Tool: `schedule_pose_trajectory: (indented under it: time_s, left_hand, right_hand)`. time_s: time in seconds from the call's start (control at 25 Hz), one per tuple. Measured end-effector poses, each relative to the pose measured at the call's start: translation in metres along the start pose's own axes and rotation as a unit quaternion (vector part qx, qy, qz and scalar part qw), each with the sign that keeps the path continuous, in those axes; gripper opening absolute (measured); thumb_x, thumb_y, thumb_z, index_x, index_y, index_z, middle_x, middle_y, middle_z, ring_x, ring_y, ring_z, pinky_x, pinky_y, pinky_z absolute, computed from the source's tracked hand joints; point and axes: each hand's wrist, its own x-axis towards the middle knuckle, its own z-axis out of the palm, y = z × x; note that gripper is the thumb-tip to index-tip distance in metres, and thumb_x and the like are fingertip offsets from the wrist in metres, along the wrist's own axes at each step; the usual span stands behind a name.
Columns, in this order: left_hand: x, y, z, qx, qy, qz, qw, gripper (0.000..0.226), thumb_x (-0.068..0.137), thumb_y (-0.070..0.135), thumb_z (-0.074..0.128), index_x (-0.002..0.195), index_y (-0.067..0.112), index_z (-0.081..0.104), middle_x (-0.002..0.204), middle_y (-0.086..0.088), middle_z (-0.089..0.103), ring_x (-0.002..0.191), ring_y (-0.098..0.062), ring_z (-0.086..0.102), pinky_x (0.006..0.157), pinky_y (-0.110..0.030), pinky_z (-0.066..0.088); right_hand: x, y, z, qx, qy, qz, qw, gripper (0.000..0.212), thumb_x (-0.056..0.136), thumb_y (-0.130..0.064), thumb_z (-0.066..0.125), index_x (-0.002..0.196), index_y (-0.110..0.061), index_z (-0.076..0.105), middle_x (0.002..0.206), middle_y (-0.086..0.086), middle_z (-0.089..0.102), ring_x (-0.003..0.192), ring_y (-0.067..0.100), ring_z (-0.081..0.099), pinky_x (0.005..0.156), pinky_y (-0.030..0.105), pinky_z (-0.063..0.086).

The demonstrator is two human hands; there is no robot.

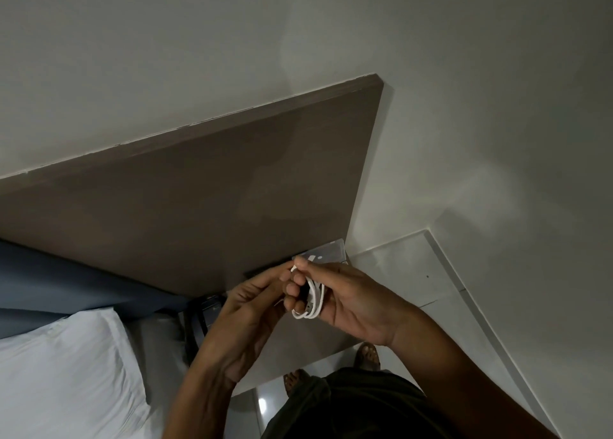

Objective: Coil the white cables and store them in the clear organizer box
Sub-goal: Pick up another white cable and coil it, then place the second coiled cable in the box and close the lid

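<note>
My hands, with a coiled cable
Right hand (348, 301) grips the cable (311, 301); left hand (252, 306) pinches its end above the box (328, 251)

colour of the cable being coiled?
White cable, looped in the right hand; head view.
</note>
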Motion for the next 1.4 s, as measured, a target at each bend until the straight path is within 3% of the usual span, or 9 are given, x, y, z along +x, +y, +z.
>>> schedule_pose_trajectory:
  time_s: [0.16, 0.36, 0.56, 0.68, 0.76, 0.84, 1.0, 1.12, 1.4]
  left_hand:
    - [-0.002, -0.014, 0.002, -0.007, 0.034, -0.003, 0.999, 0.038, 0.092, 0.013, 0.069, 0.126, 0.000, 0.077, 0.133, -0.024, 0.076, 0.127, -0.032, 0.073, 0.097, -0.030, 0.064]
    - [-0.009, -0.043, -0.001, 0.043, 0.080, -0.015, 0.996, 0.034, 0.090, 0.021, 0.078, 0.119, 0.004, 0.082, 0.126, -0.019, 0.081, 0.122, -0.031, 0.076, 0.094, -0.027, 0.064]
    - [-0.004, -0.076, 0.012, 0.126, 0.159, -0.025, 0.979, 0.023, 0.084, 0.023, 0.078, 0.105, 0.020, 0.088, 0.109, -0.006, 0.087, 0.099, -0.013, 0.080, 0.093, -0.034, 0.058]
    - [0.017, -0.100, 0.017, 0.175, 0.168, -0.041, 0.969, 0.021, 0.088, 0.016, 0.078, 0.099, 0.031, 0.089, 0.103, 0.001, 0.087, 0.088, -0.008, 0.080, 0.083, -0.026, 0.060]
    - [0.038, -0.131, 0.015, 0.201, 0.173, -0.058, 0.963, 0.029, 0.092, 0.007, 0.078, 0.096, 0.034, 0.089, 0.100, 0.002, 0.088, 0.085, -0.006, 0.081, 0.074, -0.020, 0.063]
    - [0.065, -0.167, 0.011, 0.205, 0.175, -0.085, 0.959, 0.025, 0.095, 0.006, 0.076, 0.099, 0.028, 0.089, 0.099, 0.000, 0.087, 0.090, -0.010, 0.082, 0.077, -0.018, 0.064]
    - [0.137, -0.254, -0.008, 0.157, 0.206, -0.167, 0.951, 0.021, 0.090, 0.012, 0.079, 0.108, 0.003, 0.083, 0.108, -0.023, 0.082, 0.108, -0.040, 0.077, 0.101, -0.054, 0.061]
    - [0.200, -0.314, -0.031, 0.136, 0.187, -0.201, 0.952, 0.027, 0.071, 0.031, 0.087, 0.096, 0.021, 0.088, 0.105, -0.011, 0.086, 0.104, -0.031, 0.082, 0.092, -0.041, 0.062]
    - [0.337, -0.440, -0.077, 0.143, 0.216, -0.181, 0.949, 0.020, 0.089, -0.011, 0.080, 0.095, 0.008, 0.083, 0.085, -0.004, 0.086, 0.081, -0.013, 0.082, 0.080, -0.023, 0.067]
  right_hand:
    - [-0.007, 0.012, -0.014, -0.011, 0.024, 0.006, 1.000, 0.034, 0.113, -0.031, 0.057, 0.104, -0.006, 0.078, 0.102, 0.008, 0.080, 0.105, 0.023, 0.080, 0.099, 0.029, 0.063]
    - [-0.023, 0.056, -0.039, -0.006, 0.162, 0.019, 0.987, 0.043, 0.097, -0.044, 0.070, 0.110, -0.003, 0.072, 0.096, 0.008, 0.075, 0.097, 0.020, 0.078, 0.096, 0.033, 0.062]
    - [-0.039, 0.082, -0.059, -0.240, 0.225, 0.029, 0.944, 0.032, 0.099, -0.061, 0.056, 0.101, -0.036, 0.075, 0.103, -0.017, 0.080, 0.104, -0.003, 0.075, 0.089, 0.015, 0.059]
    - [-0.043, 0.093, -0.092, -0.277, 0.231, 0.025, 0.932, 0.013, 0.107, -0.040, 0.065, 0.116, -0.045, 0.072, 0.116, -0.008, 0.079, 0.112, 0.008, 0.076, 0.096, 0.028, 0.063]
    - [-0.044, 0.104, -0.126, -0.204, 0.235, 0.005, 0.950, 0.032, 0.106, -0.025, 0.070, 0.137, -0.032, 0.068, 0.127, 0.003, 0.079, 0.115, 0.020, 0.078, 0.095, 0.030, 0.066]
    - [-0.038, 0.114, -0.168, -0.167, 0.270, 0.000, 0.948, 0.032, 0.104, -0.024, 0.074, 0.135, -0.027, 0.071, 0.122, 0.001, 0.082, 0.110, 0.017, 0.080, 0.091, 0.027, 0.066]
    - [0.005, 0.140, -0.275, -0.237, 0.358, 0.020, 0.903, 0.021, 0.095, -0.035, 0.078, 0.117, -0.032, 0.079, 0.105, -0.010, 0.086, 0.102, 0.005, 0.082, 0.097, 0.031, 0.066]
    - [0.051, 0.169, -0.362, -0.235, 0.374, 0.022, 0.897, 0.017, 0.099, -0.026, 0.078, 0.112, -0.036, 0.080, 0.101, -0.016, 0.086, 0.098, 0.004, 0.082, 0.095, 0.030, 0.067]
    - [0.148, 0.234, -0.516, -0.301, 0.435, 0.009, 0.849, 0.022, 0.100, -0.031, 0.078, 0.118, -0.019, 0.081, 0.102, -0.008, 0.084, 0.085, -0.005, 0.078, 0.079, 0.014, 0.061]
